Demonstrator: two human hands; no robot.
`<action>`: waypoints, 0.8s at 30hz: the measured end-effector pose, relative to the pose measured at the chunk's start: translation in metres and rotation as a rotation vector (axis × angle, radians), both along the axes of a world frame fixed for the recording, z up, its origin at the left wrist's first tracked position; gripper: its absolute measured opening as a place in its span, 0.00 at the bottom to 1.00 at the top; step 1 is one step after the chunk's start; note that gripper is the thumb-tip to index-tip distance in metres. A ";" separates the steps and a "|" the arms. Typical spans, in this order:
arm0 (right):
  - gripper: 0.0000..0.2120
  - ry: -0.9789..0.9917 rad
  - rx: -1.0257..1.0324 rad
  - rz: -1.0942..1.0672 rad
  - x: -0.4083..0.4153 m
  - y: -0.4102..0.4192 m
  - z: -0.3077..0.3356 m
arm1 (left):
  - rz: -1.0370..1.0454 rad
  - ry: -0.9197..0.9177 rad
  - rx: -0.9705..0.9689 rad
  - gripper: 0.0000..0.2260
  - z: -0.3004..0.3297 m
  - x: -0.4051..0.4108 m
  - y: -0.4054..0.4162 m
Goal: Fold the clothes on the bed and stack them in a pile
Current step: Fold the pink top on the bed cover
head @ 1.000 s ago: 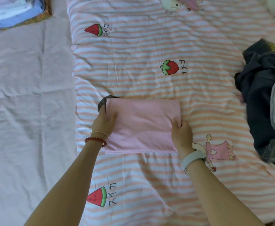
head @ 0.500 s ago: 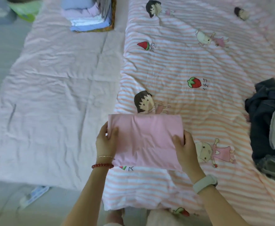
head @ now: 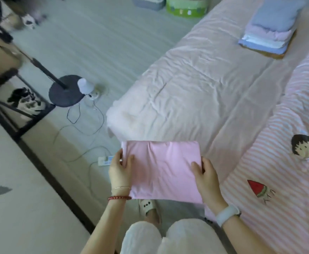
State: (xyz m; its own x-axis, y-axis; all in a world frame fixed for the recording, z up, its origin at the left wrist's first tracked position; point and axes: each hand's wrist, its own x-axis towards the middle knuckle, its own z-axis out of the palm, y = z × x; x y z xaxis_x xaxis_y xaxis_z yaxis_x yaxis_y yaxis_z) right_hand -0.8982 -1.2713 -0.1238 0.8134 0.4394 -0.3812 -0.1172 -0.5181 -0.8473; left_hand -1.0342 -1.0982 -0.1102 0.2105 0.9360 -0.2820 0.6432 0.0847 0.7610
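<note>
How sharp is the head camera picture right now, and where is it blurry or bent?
Head view: the folded pink garment and both hands, left and right, read fairly clearly; the floor and the fan base at upper left smear with motion blur; the wide lens tilts the bed; soft daylight, no glare.

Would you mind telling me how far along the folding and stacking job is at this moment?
Done: a pile of folded blue, white and lilac clothes sits at the far end of the pale pink bed sheet. In hand: the left hand and right hand hold a folded pink garment, lifted at the bed's near corner. Left: placing it on the pile; no unfolded clothes show here.
</note>
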 end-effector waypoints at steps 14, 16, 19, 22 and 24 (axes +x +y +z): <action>0.02 -0.057 0.042 0.241 -0.014 0.293 0.015 | 0.229 -0.020 0.080 0.13 0.023 -0.058 0.248; 0.02 -0.074 0.064 0.226 0.000 0.338 0.019 | 0.211 -0.018 0.106 0.13 0.027 -0.041 0.298; 0.02 -0.089 0.095 0.188 0.025 0.406 0.027 | 0.161 -0.001 0.138 0.13 0.036 -0.007 0.373; 0.02 -0.115 0.122 0.163 0.052 0.464 0.038 | 0.103 -0.011 0.152 0.14 0.047 0.031 0.437; 0.03 -0.129 0.130 0.140 0.069 0.495 0.044 | 0.085 -0.043 0.160 0.13 0.054 0.054 0.471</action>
